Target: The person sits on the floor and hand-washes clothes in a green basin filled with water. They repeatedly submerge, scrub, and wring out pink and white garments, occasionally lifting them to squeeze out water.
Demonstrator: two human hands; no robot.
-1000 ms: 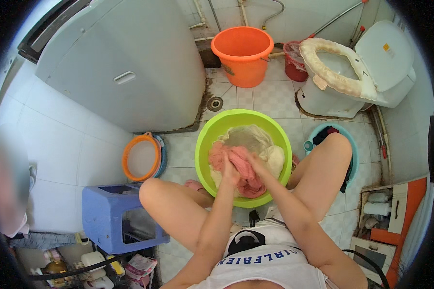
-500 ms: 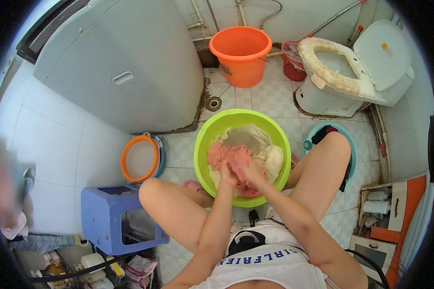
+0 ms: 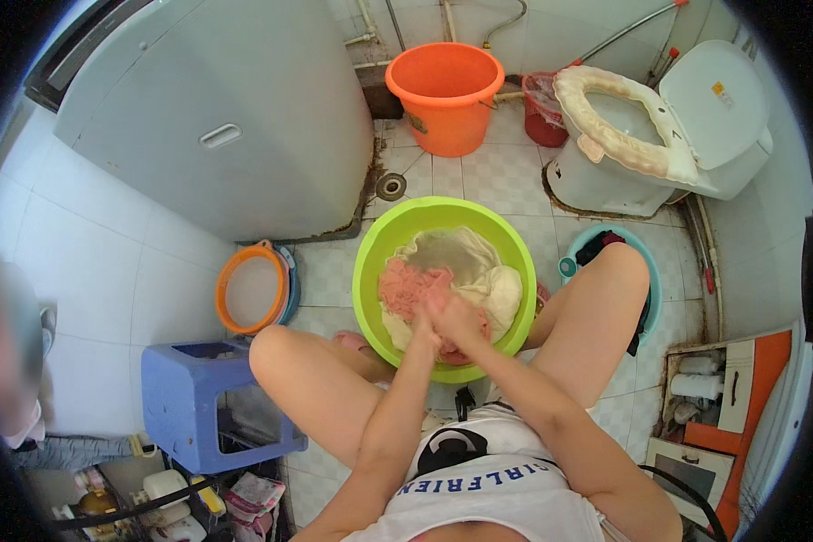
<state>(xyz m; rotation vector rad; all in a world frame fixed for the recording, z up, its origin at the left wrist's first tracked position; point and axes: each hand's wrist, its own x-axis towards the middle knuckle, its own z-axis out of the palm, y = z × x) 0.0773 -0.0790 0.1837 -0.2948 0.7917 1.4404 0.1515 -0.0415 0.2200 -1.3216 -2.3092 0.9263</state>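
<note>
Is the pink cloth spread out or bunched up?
Bunched up: the pink cloth lies in crumpled folds inside the green basin, the right hand partly covering it.

Bright, even light, soft shadows; fisheye bends wall tiles, black corners; right hand slightly blurred near basin's near edge

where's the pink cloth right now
In the head view, the pink cloth is in the green basin, mostly toward its left, beside the cream cloth, with the left hand and right hand on it.
</note>
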